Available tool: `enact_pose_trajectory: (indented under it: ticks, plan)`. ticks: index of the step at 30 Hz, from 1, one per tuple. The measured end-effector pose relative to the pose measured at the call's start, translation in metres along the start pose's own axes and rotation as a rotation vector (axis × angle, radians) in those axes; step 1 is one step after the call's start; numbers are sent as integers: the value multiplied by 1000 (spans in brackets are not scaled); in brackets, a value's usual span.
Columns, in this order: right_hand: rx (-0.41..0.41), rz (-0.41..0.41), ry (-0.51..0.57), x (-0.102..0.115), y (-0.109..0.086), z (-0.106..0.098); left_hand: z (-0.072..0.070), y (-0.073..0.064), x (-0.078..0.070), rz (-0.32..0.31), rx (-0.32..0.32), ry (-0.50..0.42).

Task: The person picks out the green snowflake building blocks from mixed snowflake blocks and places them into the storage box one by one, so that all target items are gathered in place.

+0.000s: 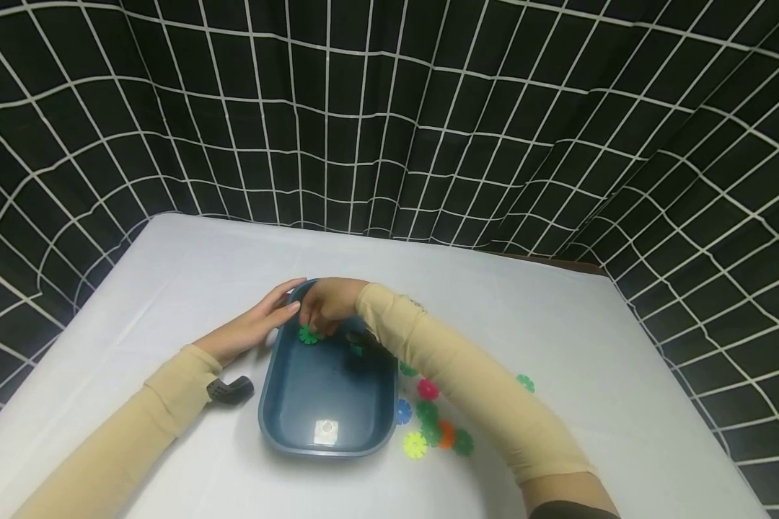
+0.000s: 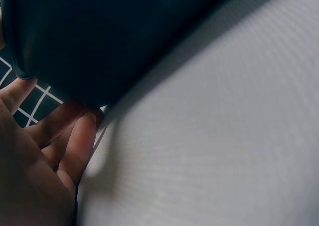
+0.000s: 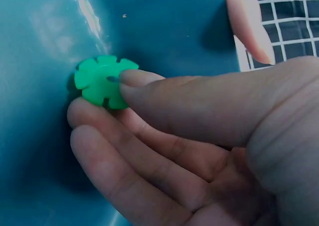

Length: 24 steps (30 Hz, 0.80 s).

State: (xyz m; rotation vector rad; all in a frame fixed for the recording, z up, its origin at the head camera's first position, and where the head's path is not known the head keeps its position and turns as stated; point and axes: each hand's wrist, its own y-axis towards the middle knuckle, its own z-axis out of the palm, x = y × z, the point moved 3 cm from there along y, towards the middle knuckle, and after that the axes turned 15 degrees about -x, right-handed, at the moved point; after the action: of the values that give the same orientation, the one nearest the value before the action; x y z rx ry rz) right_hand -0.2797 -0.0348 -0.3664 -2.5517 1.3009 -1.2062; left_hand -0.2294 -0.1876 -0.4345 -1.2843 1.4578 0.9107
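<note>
My right hand (image 1: 333, 299) reaches into a deep blue plastic tray (image 1: 327, 389). It pinches a green notched plastic disc (image 3: 102, 80) between thumb and fingers, low over the tray's floor. Another green disc (image 1: 355, 347) lies in the tray, partly hidden under the right wrist. My left hand (image 1: 262, 321) holds the tray's far left corner. Its thumb crosses the rim while the other fingers (image 2: 79, 141) touch the outer wall low down, as the left wrist view shows.
Right of the tray lie several loose discs: a pink one (image 1: 428, 389), a blue one (image 1: 403, 411), a yellow one (image 1: 415, 445), an orange one (image 1: 446, 435) and green ones. One green disc (image 1: 525, 383) sits apart, beyond the right forearm. A black gridded curtain (image 1: 363, 115) surrounds the white table (image 1: 591, 360).
</note>
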Motion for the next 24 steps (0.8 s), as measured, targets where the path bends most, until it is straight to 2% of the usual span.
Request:
enact_pose_trajectory:
  ticks: [9,16,20,24]
  plan:
    - [-39,13,-30,-4,1,-1,2,1,-3,6,22,-12]
    - [-78,-27,-144,-4,-7,-13,4,3,-5,-5,14,-15]
    - [-97,-91,-192,-3,-28,-27,6,3,-4,-18,14,-1]
    - [-144,-160,-217,-4,-69,-44,4,-1,-3,-22,7,21]
